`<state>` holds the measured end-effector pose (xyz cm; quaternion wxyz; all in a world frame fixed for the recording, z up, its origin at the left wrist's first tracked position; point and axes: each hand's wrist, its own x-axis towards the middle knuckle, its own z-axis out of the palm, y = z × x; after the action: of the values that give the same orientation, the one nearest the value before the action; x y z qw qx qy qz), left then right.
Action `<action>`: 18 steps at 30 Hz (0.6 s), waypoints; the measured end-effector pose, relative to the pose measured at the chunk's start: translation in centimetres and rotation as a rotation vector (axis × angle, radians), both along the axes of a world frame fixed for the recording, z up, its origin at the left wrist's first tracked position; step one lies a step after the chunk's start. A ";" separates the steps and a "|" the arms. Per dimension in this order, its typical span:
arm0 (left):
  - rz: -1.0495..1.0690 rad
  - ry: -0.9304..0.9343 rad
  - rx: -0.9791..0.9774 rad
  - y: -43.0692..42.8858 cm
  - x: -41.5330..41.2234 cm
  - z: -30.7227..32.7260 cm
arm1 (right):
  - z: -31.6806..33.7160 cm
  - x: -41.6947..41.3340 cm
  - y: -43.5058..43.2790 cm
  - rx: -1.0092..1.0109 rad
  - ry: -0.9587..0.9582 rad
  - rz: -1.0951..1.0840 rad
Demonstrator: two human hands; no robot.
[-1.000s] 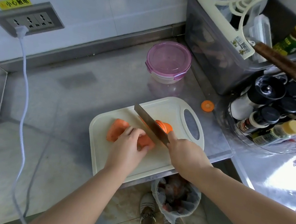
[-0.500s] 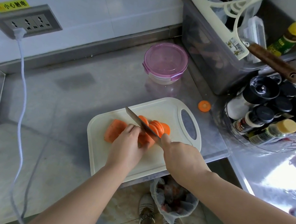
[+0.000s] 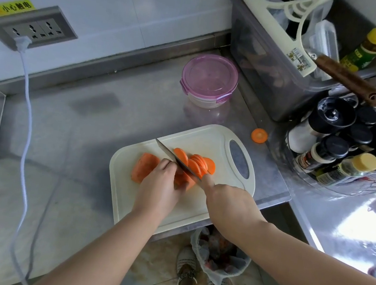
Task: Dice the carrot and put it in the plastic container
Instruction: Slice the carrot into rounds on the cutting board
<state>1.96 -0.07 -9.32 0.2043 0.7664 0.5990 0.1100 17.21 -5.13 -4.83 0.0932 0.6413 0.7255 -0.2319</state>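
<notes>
The carrot [image 3: 144, 167] lies on its side on the white cutting board [image 3: 209, 139], a thick bright-orange piece with its blunt uncut end toward the board's left edge. At the board's middle, a row of round slices [image 3: 197, 164] leans one against the next like fallen tiles, on the side toward the board's handle hole. One more slice [image 3: 259, 135] lies flat on the steel desk [image 3: 83, 133], just off the board's far right corner.

The left hand [image 3: 159, 187] presses down on the uncut carrot at the board's centre, its fingers [image 3: 167, 165] curled under so the knuckles face the knife [image 3: 168, 154]. The right hand [image 3: 228, 203], over the board's near right part, grips the knife handle (hidden inside the fist), fingers wrapped fully round it, with one finger stretched forward along the blade's base. The blade stands between the carrot and the slices, tip pointing to the board's far left; whether its edge touches the board I cannot tell.

The plastic container [image 3: 208, 80], round with a pink clip lid shut on it, stands on the desk well beyond the board's far edge.
</notes>
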 end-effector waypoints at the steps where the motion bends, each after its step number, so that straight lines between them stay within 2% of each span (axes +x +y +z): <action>1: -0.002 0.004 0.005 0.0 0.0 -0.1 | 0.0 0.0 0.0 0.002 -0.003 0.010; 8: -0.004 -0.002 0.022 0.0 0.0 -0.4 | -0.9 -0.3 0.3 0.022 -0.023 0.046; 18: -0.016 -0.022 -0.010 -0.2 -0.1 0.0 | -2.4 0.0 1.4 -0.056 0.004 -0.033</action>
<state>1.89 -0.28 -9.32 0.2158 0.7690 0.5909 0.1138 17.17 -3.73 -7.25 0.1057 0.6496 0.7084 -0.2551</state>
